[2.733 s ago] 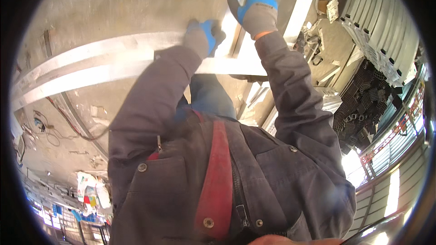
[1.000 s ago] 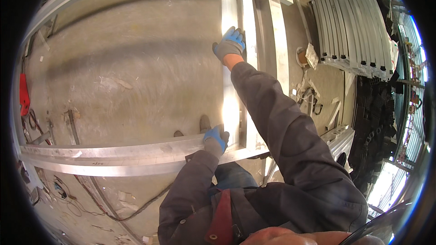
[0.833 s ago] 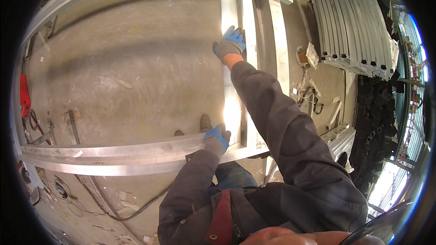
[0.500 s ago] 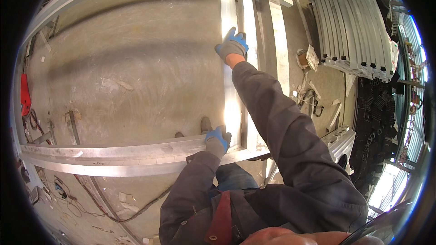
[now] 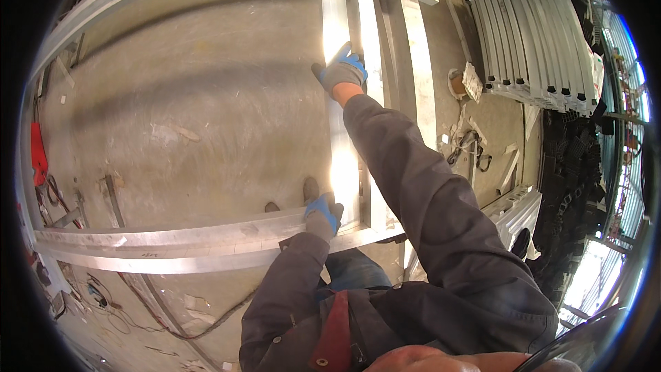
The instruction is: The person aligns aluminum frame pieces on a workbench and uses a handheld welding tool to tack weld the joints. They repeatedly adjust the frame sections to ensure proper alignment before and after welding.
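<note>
A long, shiny aluminium beam (image 5: 344, 165) runs away from me and glares in the light. My right hand (image 5: 341, 73), in a grey glove with blue fingers, grips it farther out with thumb and fingers on opposite sides. Its near end is in the grasp of my left hand (image 5: 323, 216), gloved alike; its fingertips are partly hidden. That end lies at the front rail (image 5: 172, 237) of a large metal frame. Just to the right, parallel to the beam, is a side rail (image 5: 372, 62), with a narrow gap between.
Stacked white metal profiles with black end caps (image 5: 530, 27) stand at the far right. Black parts (image 5: 561, 172) are piled below them. A red tool-like object (image 5: 38, 155) is at the left edge. A cable (image 5: 206, 327) trails across the concrete floor behind the front rail.
Both hands have shifted slightly left with the beam, and the gap to the side rail looks wider. The view has also moved a little.
</note>
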Demonstrator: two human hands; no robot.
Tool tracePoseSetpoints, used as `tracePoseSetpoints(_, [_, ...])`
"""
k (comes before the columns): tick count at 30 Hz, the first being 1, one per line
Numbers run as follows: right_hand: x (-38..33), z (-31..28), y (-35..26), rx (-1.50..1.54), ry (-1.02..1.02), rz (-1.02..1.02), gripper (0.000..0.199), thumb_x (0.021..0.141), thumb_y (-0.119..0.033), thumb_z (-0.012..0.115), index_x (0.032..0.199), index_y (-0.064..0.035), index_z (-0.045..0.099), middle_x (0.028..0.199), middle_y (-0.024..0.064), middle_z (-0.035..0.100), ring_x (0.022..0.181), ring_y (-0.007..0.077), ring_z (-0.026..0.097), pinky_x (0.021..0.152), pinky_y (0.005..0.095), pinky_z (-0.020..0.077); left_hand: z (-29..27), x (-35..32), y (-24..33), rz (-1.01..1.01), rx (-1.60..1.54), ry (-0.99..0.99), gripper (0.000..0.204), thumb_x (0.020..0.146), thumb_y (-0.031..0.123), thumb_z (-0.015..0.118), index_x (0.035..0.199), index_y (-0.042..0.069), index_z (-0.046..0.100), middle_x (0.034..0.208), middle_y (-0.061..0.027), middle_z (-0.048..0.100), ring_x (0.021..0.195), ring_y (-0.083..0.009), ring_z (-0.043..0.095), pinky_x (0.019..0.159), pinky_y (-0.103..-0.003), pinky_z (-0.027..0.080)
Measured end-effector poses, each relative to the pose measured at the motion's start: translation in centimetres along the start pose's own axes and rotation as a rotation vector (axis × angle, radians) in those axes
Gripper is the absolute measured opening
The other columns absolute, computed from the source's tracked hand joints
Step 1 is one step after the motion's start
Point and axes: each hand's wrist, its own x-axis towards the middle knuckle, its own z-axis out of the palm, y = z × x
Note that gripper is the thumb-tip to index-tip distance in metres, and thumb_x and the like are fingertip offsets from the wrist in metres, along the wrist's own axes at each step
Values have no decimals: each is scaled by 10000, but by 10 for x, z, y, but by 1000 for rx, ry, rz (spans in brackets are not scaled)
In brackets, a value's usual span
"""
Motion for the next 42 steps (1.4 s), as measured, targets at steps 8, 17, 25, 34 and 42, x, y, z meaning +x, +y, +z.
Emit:
tracePoseSetpoints(8, [0,-8,5,104,-33,13,1075,876,-513,774,1654,-65,185,1505,260,511,1332,408,596,1057,498,536,-2,-6,7,58,5,21,248,873,250,714,992,33,699,911,-242,716,997,-490,621,892,-580,499])
tracePoseSetpoints(17, [4,-10,3,117,-52,31,1121,856,-589,778,1686,-106,198,1459,224,565,1362,369,583,1092,470,492,-22,-6,24,-119,-1,-179,482,879,289,689,1251,-12,629,1115,-241,642,1032,-407,633,895,-482,524])
tracePoseSetpoints(25, [5,-10,7,123,-58,-7,1060,891,-539,772,1649,-43,223,1416,249,596,1270,409,644,1005,482,565,-16,-9,24,-146,-96,-140,349,897,291,724,1079,-2,669,899,-241,701,950,-424,669,860,-520,536])
tracePoseSetpoints(34, [9,16,32,23,148,-246,906,913,-579,725,1581,-34,444,1335,231,671,1299,371,625,1051,469,517,-2,-3,-10,142,257,-48,734,888,298,824,1503,29,525,1150,-245,687,1040,-421,656,908,-501,545])
tracePoseSetpoints(42, [7,-22,18,115,12,-259,1037,856,-539,832,1567,70,387,1531,285,542,1444,402,516,1165,458,447,-19,-4,17,16,-10,-71,238,915,191,741,1082,32,681,1084,-235,649,883,-433,665,759,-486,550])
